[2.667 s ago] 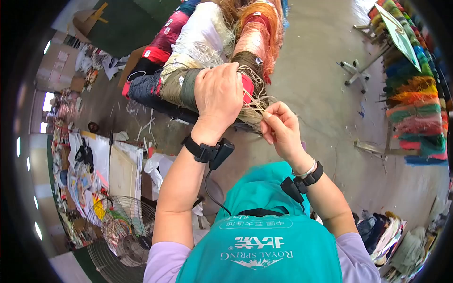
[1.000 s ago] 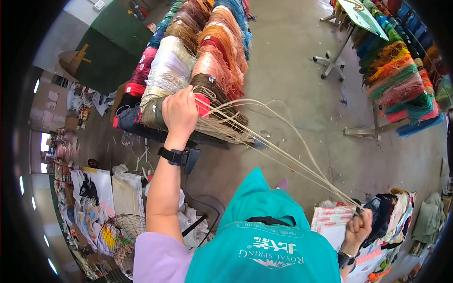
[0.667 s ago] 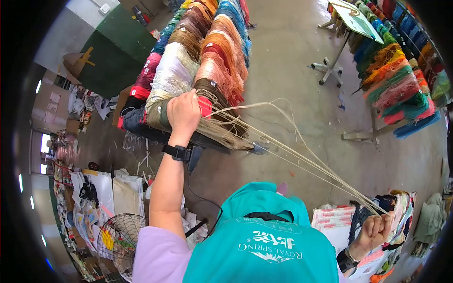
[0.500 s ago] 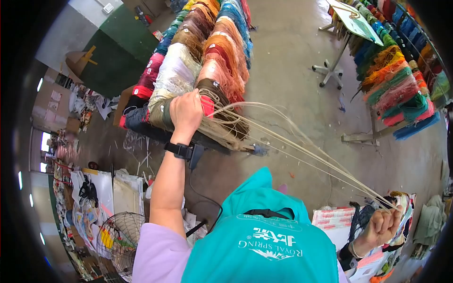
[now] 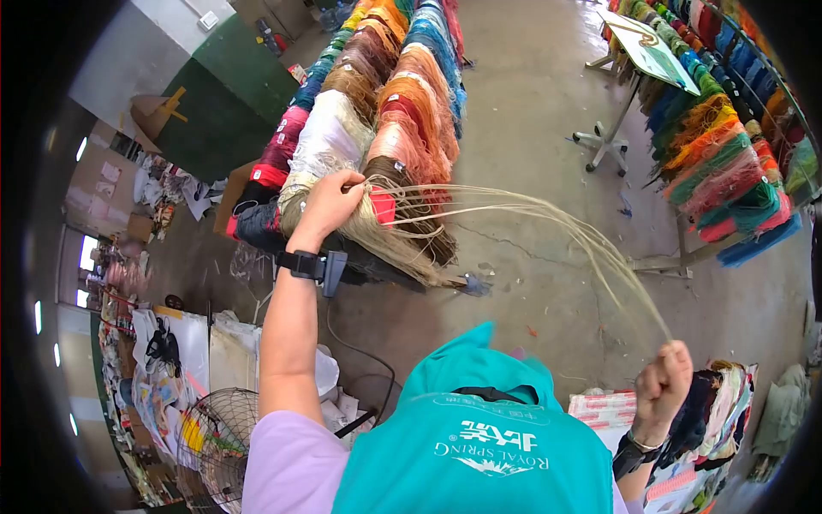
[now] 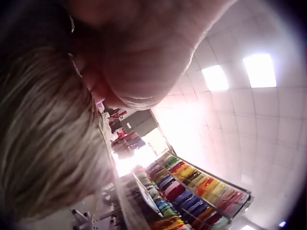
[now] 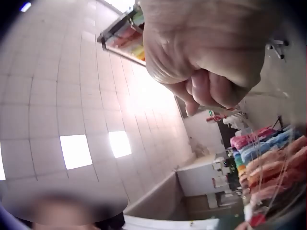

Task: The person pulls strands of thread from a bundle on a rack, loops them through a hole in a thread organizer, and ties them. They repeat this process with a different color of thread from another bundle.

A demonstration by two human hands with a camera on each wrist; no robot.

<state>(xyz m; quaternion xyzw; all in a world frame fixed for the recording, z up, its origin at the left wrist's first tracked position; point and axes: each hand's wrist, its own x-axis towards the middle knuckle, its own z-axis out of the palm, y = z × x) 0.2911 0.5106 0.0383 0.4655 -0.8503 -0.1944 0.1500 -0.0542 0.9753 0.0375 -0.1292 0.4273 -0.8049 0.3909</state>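
My right hand [image 5: 666, 377] is curled into a fist around the ends of several beige yarn strands [image 5: 591, 242]. They bow in a slack arc from the rack's near end across to that fist. In the right wrist view the fingers [image 7: 211, 88] fold tightly, and thin strands trail from them. At the rack's end my left hand [image 5: 332, 204] grips the top of a beige yarn hank [image 5: 390, 244], beside a red end piece [image 5: 383, 206]. A thick bundle of this yarn [image 6: 48, 139] fills the left side of the left wrist view; the left fingertips are mostly hidden.
Coloured yarn hanks [image 5: 411, 137] hang along the rack ahead. Another yarn rack [image 5: 736, 163] and a tilted board on a wheeled stand [image 5: 655, 56] are at right. A wire fan [image 5: 218, 445] stands at lower left, and piled cloth [image 5: 719, 411] lies at lower right.
My right hand has gone from beside the left hand far out to the right, drawing strands along, then risen slightly. The strands were taut and now sag. My left hand stays at the rack's end.
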